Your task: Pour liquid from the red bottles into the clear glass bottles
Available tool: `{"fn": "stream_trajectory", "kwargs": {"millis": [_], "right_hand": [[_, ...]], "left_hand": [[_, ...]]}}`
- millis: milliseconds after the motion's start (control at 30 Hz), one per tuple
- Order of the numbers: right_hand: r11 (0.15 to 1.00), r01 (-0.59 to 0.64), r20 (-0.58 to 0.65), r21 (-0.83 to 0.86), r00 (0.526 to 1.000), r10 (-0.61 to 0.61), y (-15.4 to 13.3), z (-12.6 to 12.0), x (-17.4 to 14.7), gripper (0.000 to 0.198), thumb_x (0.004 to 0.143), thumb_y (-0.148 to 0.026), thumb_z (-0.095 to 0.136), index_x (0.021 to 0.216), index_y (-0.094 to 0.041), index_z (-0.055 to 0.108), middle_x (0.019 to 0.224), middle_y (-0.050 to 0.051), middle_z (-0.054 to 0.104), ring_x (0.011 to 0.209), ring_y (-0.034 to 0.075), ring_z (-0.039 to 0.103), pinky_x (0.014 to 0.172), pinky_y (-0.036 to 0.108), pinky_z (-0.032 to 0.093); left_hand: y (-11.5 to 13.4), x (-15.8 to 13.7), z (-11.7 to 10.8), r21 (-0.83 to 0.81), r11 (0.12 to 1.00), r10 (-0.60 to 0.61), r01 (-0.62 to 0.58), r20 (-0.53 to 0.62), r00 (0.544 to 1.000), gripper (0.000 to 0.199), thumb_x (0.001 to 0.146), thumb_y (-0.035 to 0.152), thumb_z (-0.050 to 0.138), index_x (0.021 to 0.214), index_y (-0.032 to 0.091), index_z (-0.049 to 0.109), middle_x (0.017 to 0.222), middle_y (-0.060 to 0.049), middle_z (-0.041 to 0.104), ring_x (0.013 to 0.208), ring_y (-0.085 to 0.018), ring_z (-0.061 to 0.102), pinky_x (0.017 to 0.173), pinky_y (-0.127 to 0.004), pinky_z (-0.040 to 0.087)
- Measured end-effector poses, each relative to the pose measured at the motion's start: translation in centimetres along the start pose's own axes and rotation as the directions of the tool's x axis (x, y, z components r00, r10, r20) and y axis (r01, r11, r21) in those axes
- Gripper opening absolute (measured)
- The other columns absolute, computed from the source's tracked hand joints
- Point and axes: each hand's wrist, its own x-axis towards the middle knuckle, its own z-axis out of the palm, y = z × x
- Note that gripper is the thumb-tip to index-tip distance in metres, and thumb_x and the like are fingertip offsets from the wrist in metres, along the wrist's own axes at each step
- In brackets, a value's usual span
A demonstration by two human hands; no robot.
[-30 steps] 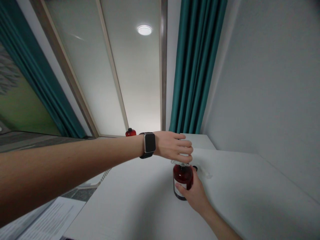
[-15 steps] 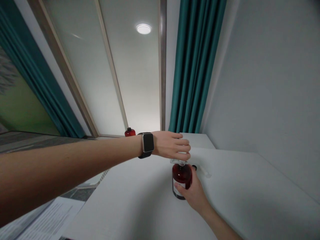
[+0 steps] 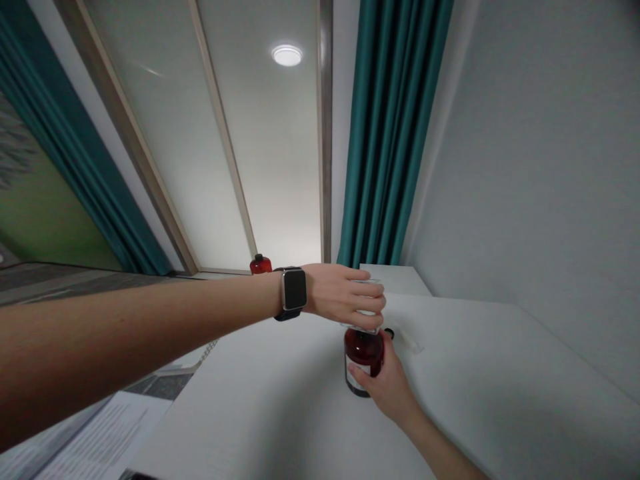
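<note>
My left hand (image 3: 345,293), with a black watch on its wrist, is wrapped around a clear glass vessel (image 3: 369,329). Fingers cover most of the glass, so its exact kind is hidden. Its lower rim is right over the neck of a dark red-brown glass bottle (image 3: 361,345); whether they touch, I cannot tell. My right hand (image 3: 387,387) grips this bottle from the right side, thumb across its white label. The bottle stands upright on the white table (image 3: 240,400). A small black cap (image 3: 389,333) shows just behind my right fingers.
A clear, thin object (image 3: 413,341) lies on the table right of the bottle. Another red bottle with a black cap (image 3: 261,265) stands beyond my left forearm. Printed papers (image 3: 100,433) are at the lower left. A grey wall (image 3: 550,167) rises on the right.
My left hand has shifted slightly right and downward, and the glass now hides more of the bottle's neck. My right hand and the bottle have barely moved.
</note>
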Motion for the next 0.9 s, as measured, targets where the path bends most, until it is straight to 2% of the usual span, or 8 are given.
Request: {"fn": "stream_trajectory", "kwargs": {"millis": [200,400,600,800,900], "right_hand": [[1.000,-0.014,0.003,0.003,1.000,0.014,-0.02,-0.05,-0.07,0.075,0.066,-0.034,0.077,0.131,-0.019,0.041,0.120,0.013,0.063,0.107,0.032,0.064,0.098,0.051,0.050],[1.000,-0.022,0.002,0.007,1.000,0.022,0.07,0.04,-0.03,0.077,0.065,-0.033,0.078,0.131,-0.018,0.041,0.119,0.013,0.064,0.107,0.032,0.064,0.099,0.051,0.049],[0.999,-0.003,-0.003,0.042,1.000,0.004,-0.28,0.07,0.06,0.073,0.066,-0.031,0.078,0.130,-0.019,0.044,0.120,0.013,0.064,0.109,0.031,0.064,0.099,0.049,0.050],[0.999,-0.008,-0.006,0.039,1.000,0.009,-0.76,0.03,0.12,0.072,0.064,-0.031,0.079,0.127,-0.019,0.045,0.114,0.011,0.067,0.100,0.031,0.067,0.094,0.050,0.053],[1.000,-0.023,-0.013,0.007,1.000,0.023,-0.71,0.04,0.11,0.074,0.064,-0.033,0.079,0.128,-0.020,0.044,0.115,0.011,0.067,0.101,0.031,0.066,0.094,0.051,0.052]], "left_hand": [[0.01,-0.34,0.19,0.007,0.999,-0.032,0.031,0.120,0.992,0.014,0.099,0.014,0.051,0.105,0.020,0.063,0.108,-0.007,0.070,0.105,-0.017,0.061,0.085,-0.030,0.049],[0.26,-0.46,0.18,-0.072,0.993,-0.083,0.089,0.083,0.993,0.014,0.096,0.014,0.056,0.106,0.022,0.061,0.110,-0.007,0.069,0.109,-0.018,0.060,0.089,-0.030,0.048],[0.29,-0.45,0.09,-0.118,0.977,-0.142,0.177,0.256,0.956,0.023,0.101,0.012,0.043,0.111,0.024,0.060,0.119,-0.005,0.067,0.118,-0.018,0.057,0.093,-0.030,0.046],[0.41,-0.47,0.07,-0.049,0.994,-0.085,0.100,0.246,0.966,0.024,0.102,0.013,0.041,0.114,0.021,0.060,0.120,-0.008,0.067,0.117,-0.021,0.056,0.091,-0.033,0.047],[0.53,-0.30,0.00,-0.053,0.994,-0.081,0.098,0.263,0.961,0.026,0.103,0.014,0.038,0.115,0.022,0.060,0.121,-0.007,0.066,0.117,-0.021,0.056,0.092,-0.033,0.047]]}}
